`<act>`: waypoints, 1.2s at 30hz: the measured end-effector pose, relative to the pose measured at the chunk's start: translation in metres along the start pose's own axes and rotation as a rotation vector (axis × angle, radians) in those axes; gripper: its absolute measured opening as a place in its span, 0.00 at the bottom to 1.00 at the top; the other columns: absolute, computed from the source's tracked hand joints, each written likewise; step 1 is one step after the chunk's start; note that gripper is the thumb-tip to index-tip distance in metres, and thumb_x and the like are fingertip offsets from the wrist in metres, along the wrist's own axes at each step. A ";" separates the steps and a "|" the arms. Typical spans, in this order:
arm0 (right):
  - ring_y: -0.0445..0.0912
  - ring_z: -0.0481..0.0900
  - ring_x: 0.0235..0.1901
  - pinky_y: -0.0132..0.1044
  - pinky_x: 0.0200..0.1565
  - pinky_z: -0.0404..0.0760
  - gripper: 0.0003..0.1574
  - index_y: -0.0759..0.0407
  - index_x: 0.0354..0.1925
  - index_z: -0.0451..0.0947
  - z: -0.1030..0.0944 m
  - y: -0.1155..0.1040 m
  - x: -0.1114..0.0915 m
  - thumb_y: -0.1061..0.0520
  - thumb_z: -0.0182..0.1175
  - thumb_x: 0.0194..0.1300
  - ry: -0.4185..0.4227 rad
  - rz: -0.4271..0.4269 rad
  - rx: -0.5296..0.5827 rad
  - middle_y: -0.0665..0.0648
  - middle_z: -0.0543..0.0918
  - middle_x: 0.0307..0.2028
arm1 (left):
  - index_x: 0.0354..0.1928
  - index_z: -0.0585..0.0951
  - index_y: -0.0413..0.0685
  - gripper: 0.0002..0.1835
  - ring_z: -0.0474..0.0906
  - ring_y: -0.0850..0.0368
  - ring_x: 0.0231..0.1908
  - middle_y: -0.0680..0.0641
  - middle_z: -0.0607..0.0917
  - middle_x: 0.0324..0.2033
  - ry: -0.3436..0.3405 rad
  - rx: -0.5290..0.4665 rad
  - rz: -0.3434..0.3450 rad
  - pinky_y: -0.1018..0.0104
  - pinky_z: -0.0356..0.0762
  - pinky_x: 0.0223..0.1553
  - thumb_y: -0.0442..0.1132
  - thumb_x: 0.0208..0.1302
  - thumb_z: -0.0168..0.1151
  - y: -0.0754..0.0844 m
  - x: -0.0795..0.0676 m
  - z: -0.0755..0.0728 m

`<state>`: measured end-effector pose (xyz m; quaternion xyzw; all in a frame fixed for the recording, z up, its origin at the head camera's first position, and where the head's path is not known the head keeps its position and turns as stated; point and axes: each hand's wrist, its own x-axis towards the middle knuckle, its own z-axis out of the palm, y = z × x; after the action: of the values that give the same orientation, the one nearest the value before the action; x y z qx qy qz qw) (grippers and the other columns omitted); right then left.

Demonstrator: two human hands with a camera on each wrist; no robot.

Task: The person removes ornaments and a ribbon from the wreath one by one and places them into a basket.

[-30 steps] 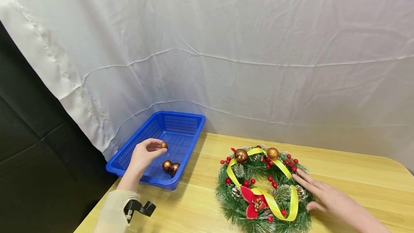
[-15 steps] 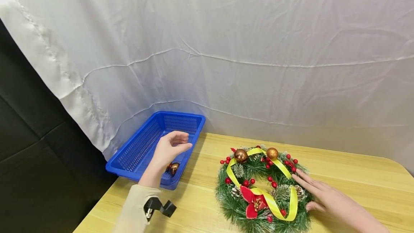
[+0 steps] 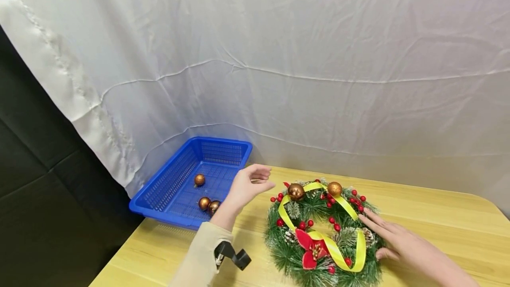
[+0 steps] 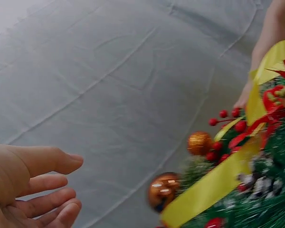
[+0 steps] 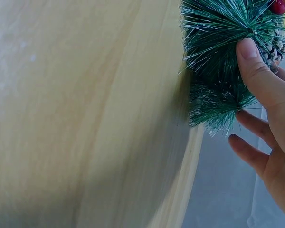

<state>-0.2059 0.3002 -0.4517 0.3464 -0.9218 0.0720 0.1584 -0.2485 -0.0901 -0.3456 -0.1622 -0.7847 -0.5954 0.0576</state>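
L hand [image 3: 248,186] past bskt [image 3: 175,219], nearer wreath [image 3: 314,209]

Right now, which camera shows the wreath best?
Head view, because it shows nearly the whole wreath, ribbon and flower included. The left wrist view crops it at the frame's edge; the right wrist view shows mostly green needles.

This is a curtained work corner, with white drapes [image 3: 303,74], black sheeting [image 3: 48,167] and a wooden table [image 3: 434,209].
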 end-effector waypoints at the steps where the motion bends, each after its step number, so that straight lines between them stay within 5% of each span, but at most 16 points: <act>1: 0.51 0.74 0.51 0.45 0.43 0.78 0.54 0.50 0.68 0.56 0.000 0.000 0.000 0.38 0.62 0.46 0.001 -0.001 -0.003 0.58 0.60 0.66 | 0.48 0.76 0.35 0.21 0.75 0.39 0.45 0.38 0.80 0.42 -0.007 -0.010 -0.009 0.63 0.77 0.45 0.30 0.49 0.67 -0.002 0.001 0.005; 12: 0.50 0.75 0.50 0.44 0.42 0.79 0.54 0.52 0.67 0.56 0.002 0.001 0.001 0.37 0.62 0.45 0.007 -0.016 -0.003 0.58 0.60 0.66 | 0.48 0.77 0.38 0.21 0.75 0.42 0.46 0.40 0.80 0.44 -0.098 -0.002 -0.052 0.64 0.75 0.47 0.32 0.50 0.67 -0.027 0.016 0.042; 20: 0.49 0.75 0.50 0.41 0.42 0.79 0.54 0.51 0.67 0.56 0.001 0.001 0.000 0.38 0.63 0.45 0.005 -0.008 0.003 0.57 0.60 0.66 | 0.47 0.78 0.42 0.21 0.77 0.47 0.44 0.41 0.81 0.43 -0.107 0.022 -0.022 0.62 0.76 0.46 0.35 0.48 0.69 -0.068 0.033 0.059; 26: 0.49 0.75 0.50 0.41 0.42 0.79 0.54 0.51 0.68 0.55 0.001 0.001 0.000 0.39 0.63 0.46 0.003 -0.003 0.008 0.57 0.59 0.66 | 0.48 0.78 0.44 0.24 0.77 0.56 0.40 0.48 0.82 0.41 -0.101 0.051 -0.047 0.70 0.76 0.40 0.39 0.45 0.71 -0.073 0.033 0.065; 36: 0.50 0.75 0.50 0.43 0.42 0.79 0.54 0.52 0.67 0.56 0.001 0.001 -0.001 0.39 0.64 0.45 0.019 -0.016 0.001 0.58 0.59 0.66 | 0.46 0.80 0.44 0.22 0.78 0.58 0.36 0.48 0.82 0.38 -0.071 0.086 -0.049 0.71 0.77 0.38 0.35 0.46 0.71 -0.076 0.033 0.070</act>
<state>-0.2064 0.3009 -0.4532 0.3531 -0.9175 0.0746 0.1675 -0.2974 -0.0352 -0.4261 -0.1612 -0.8150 -0.5561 0.0223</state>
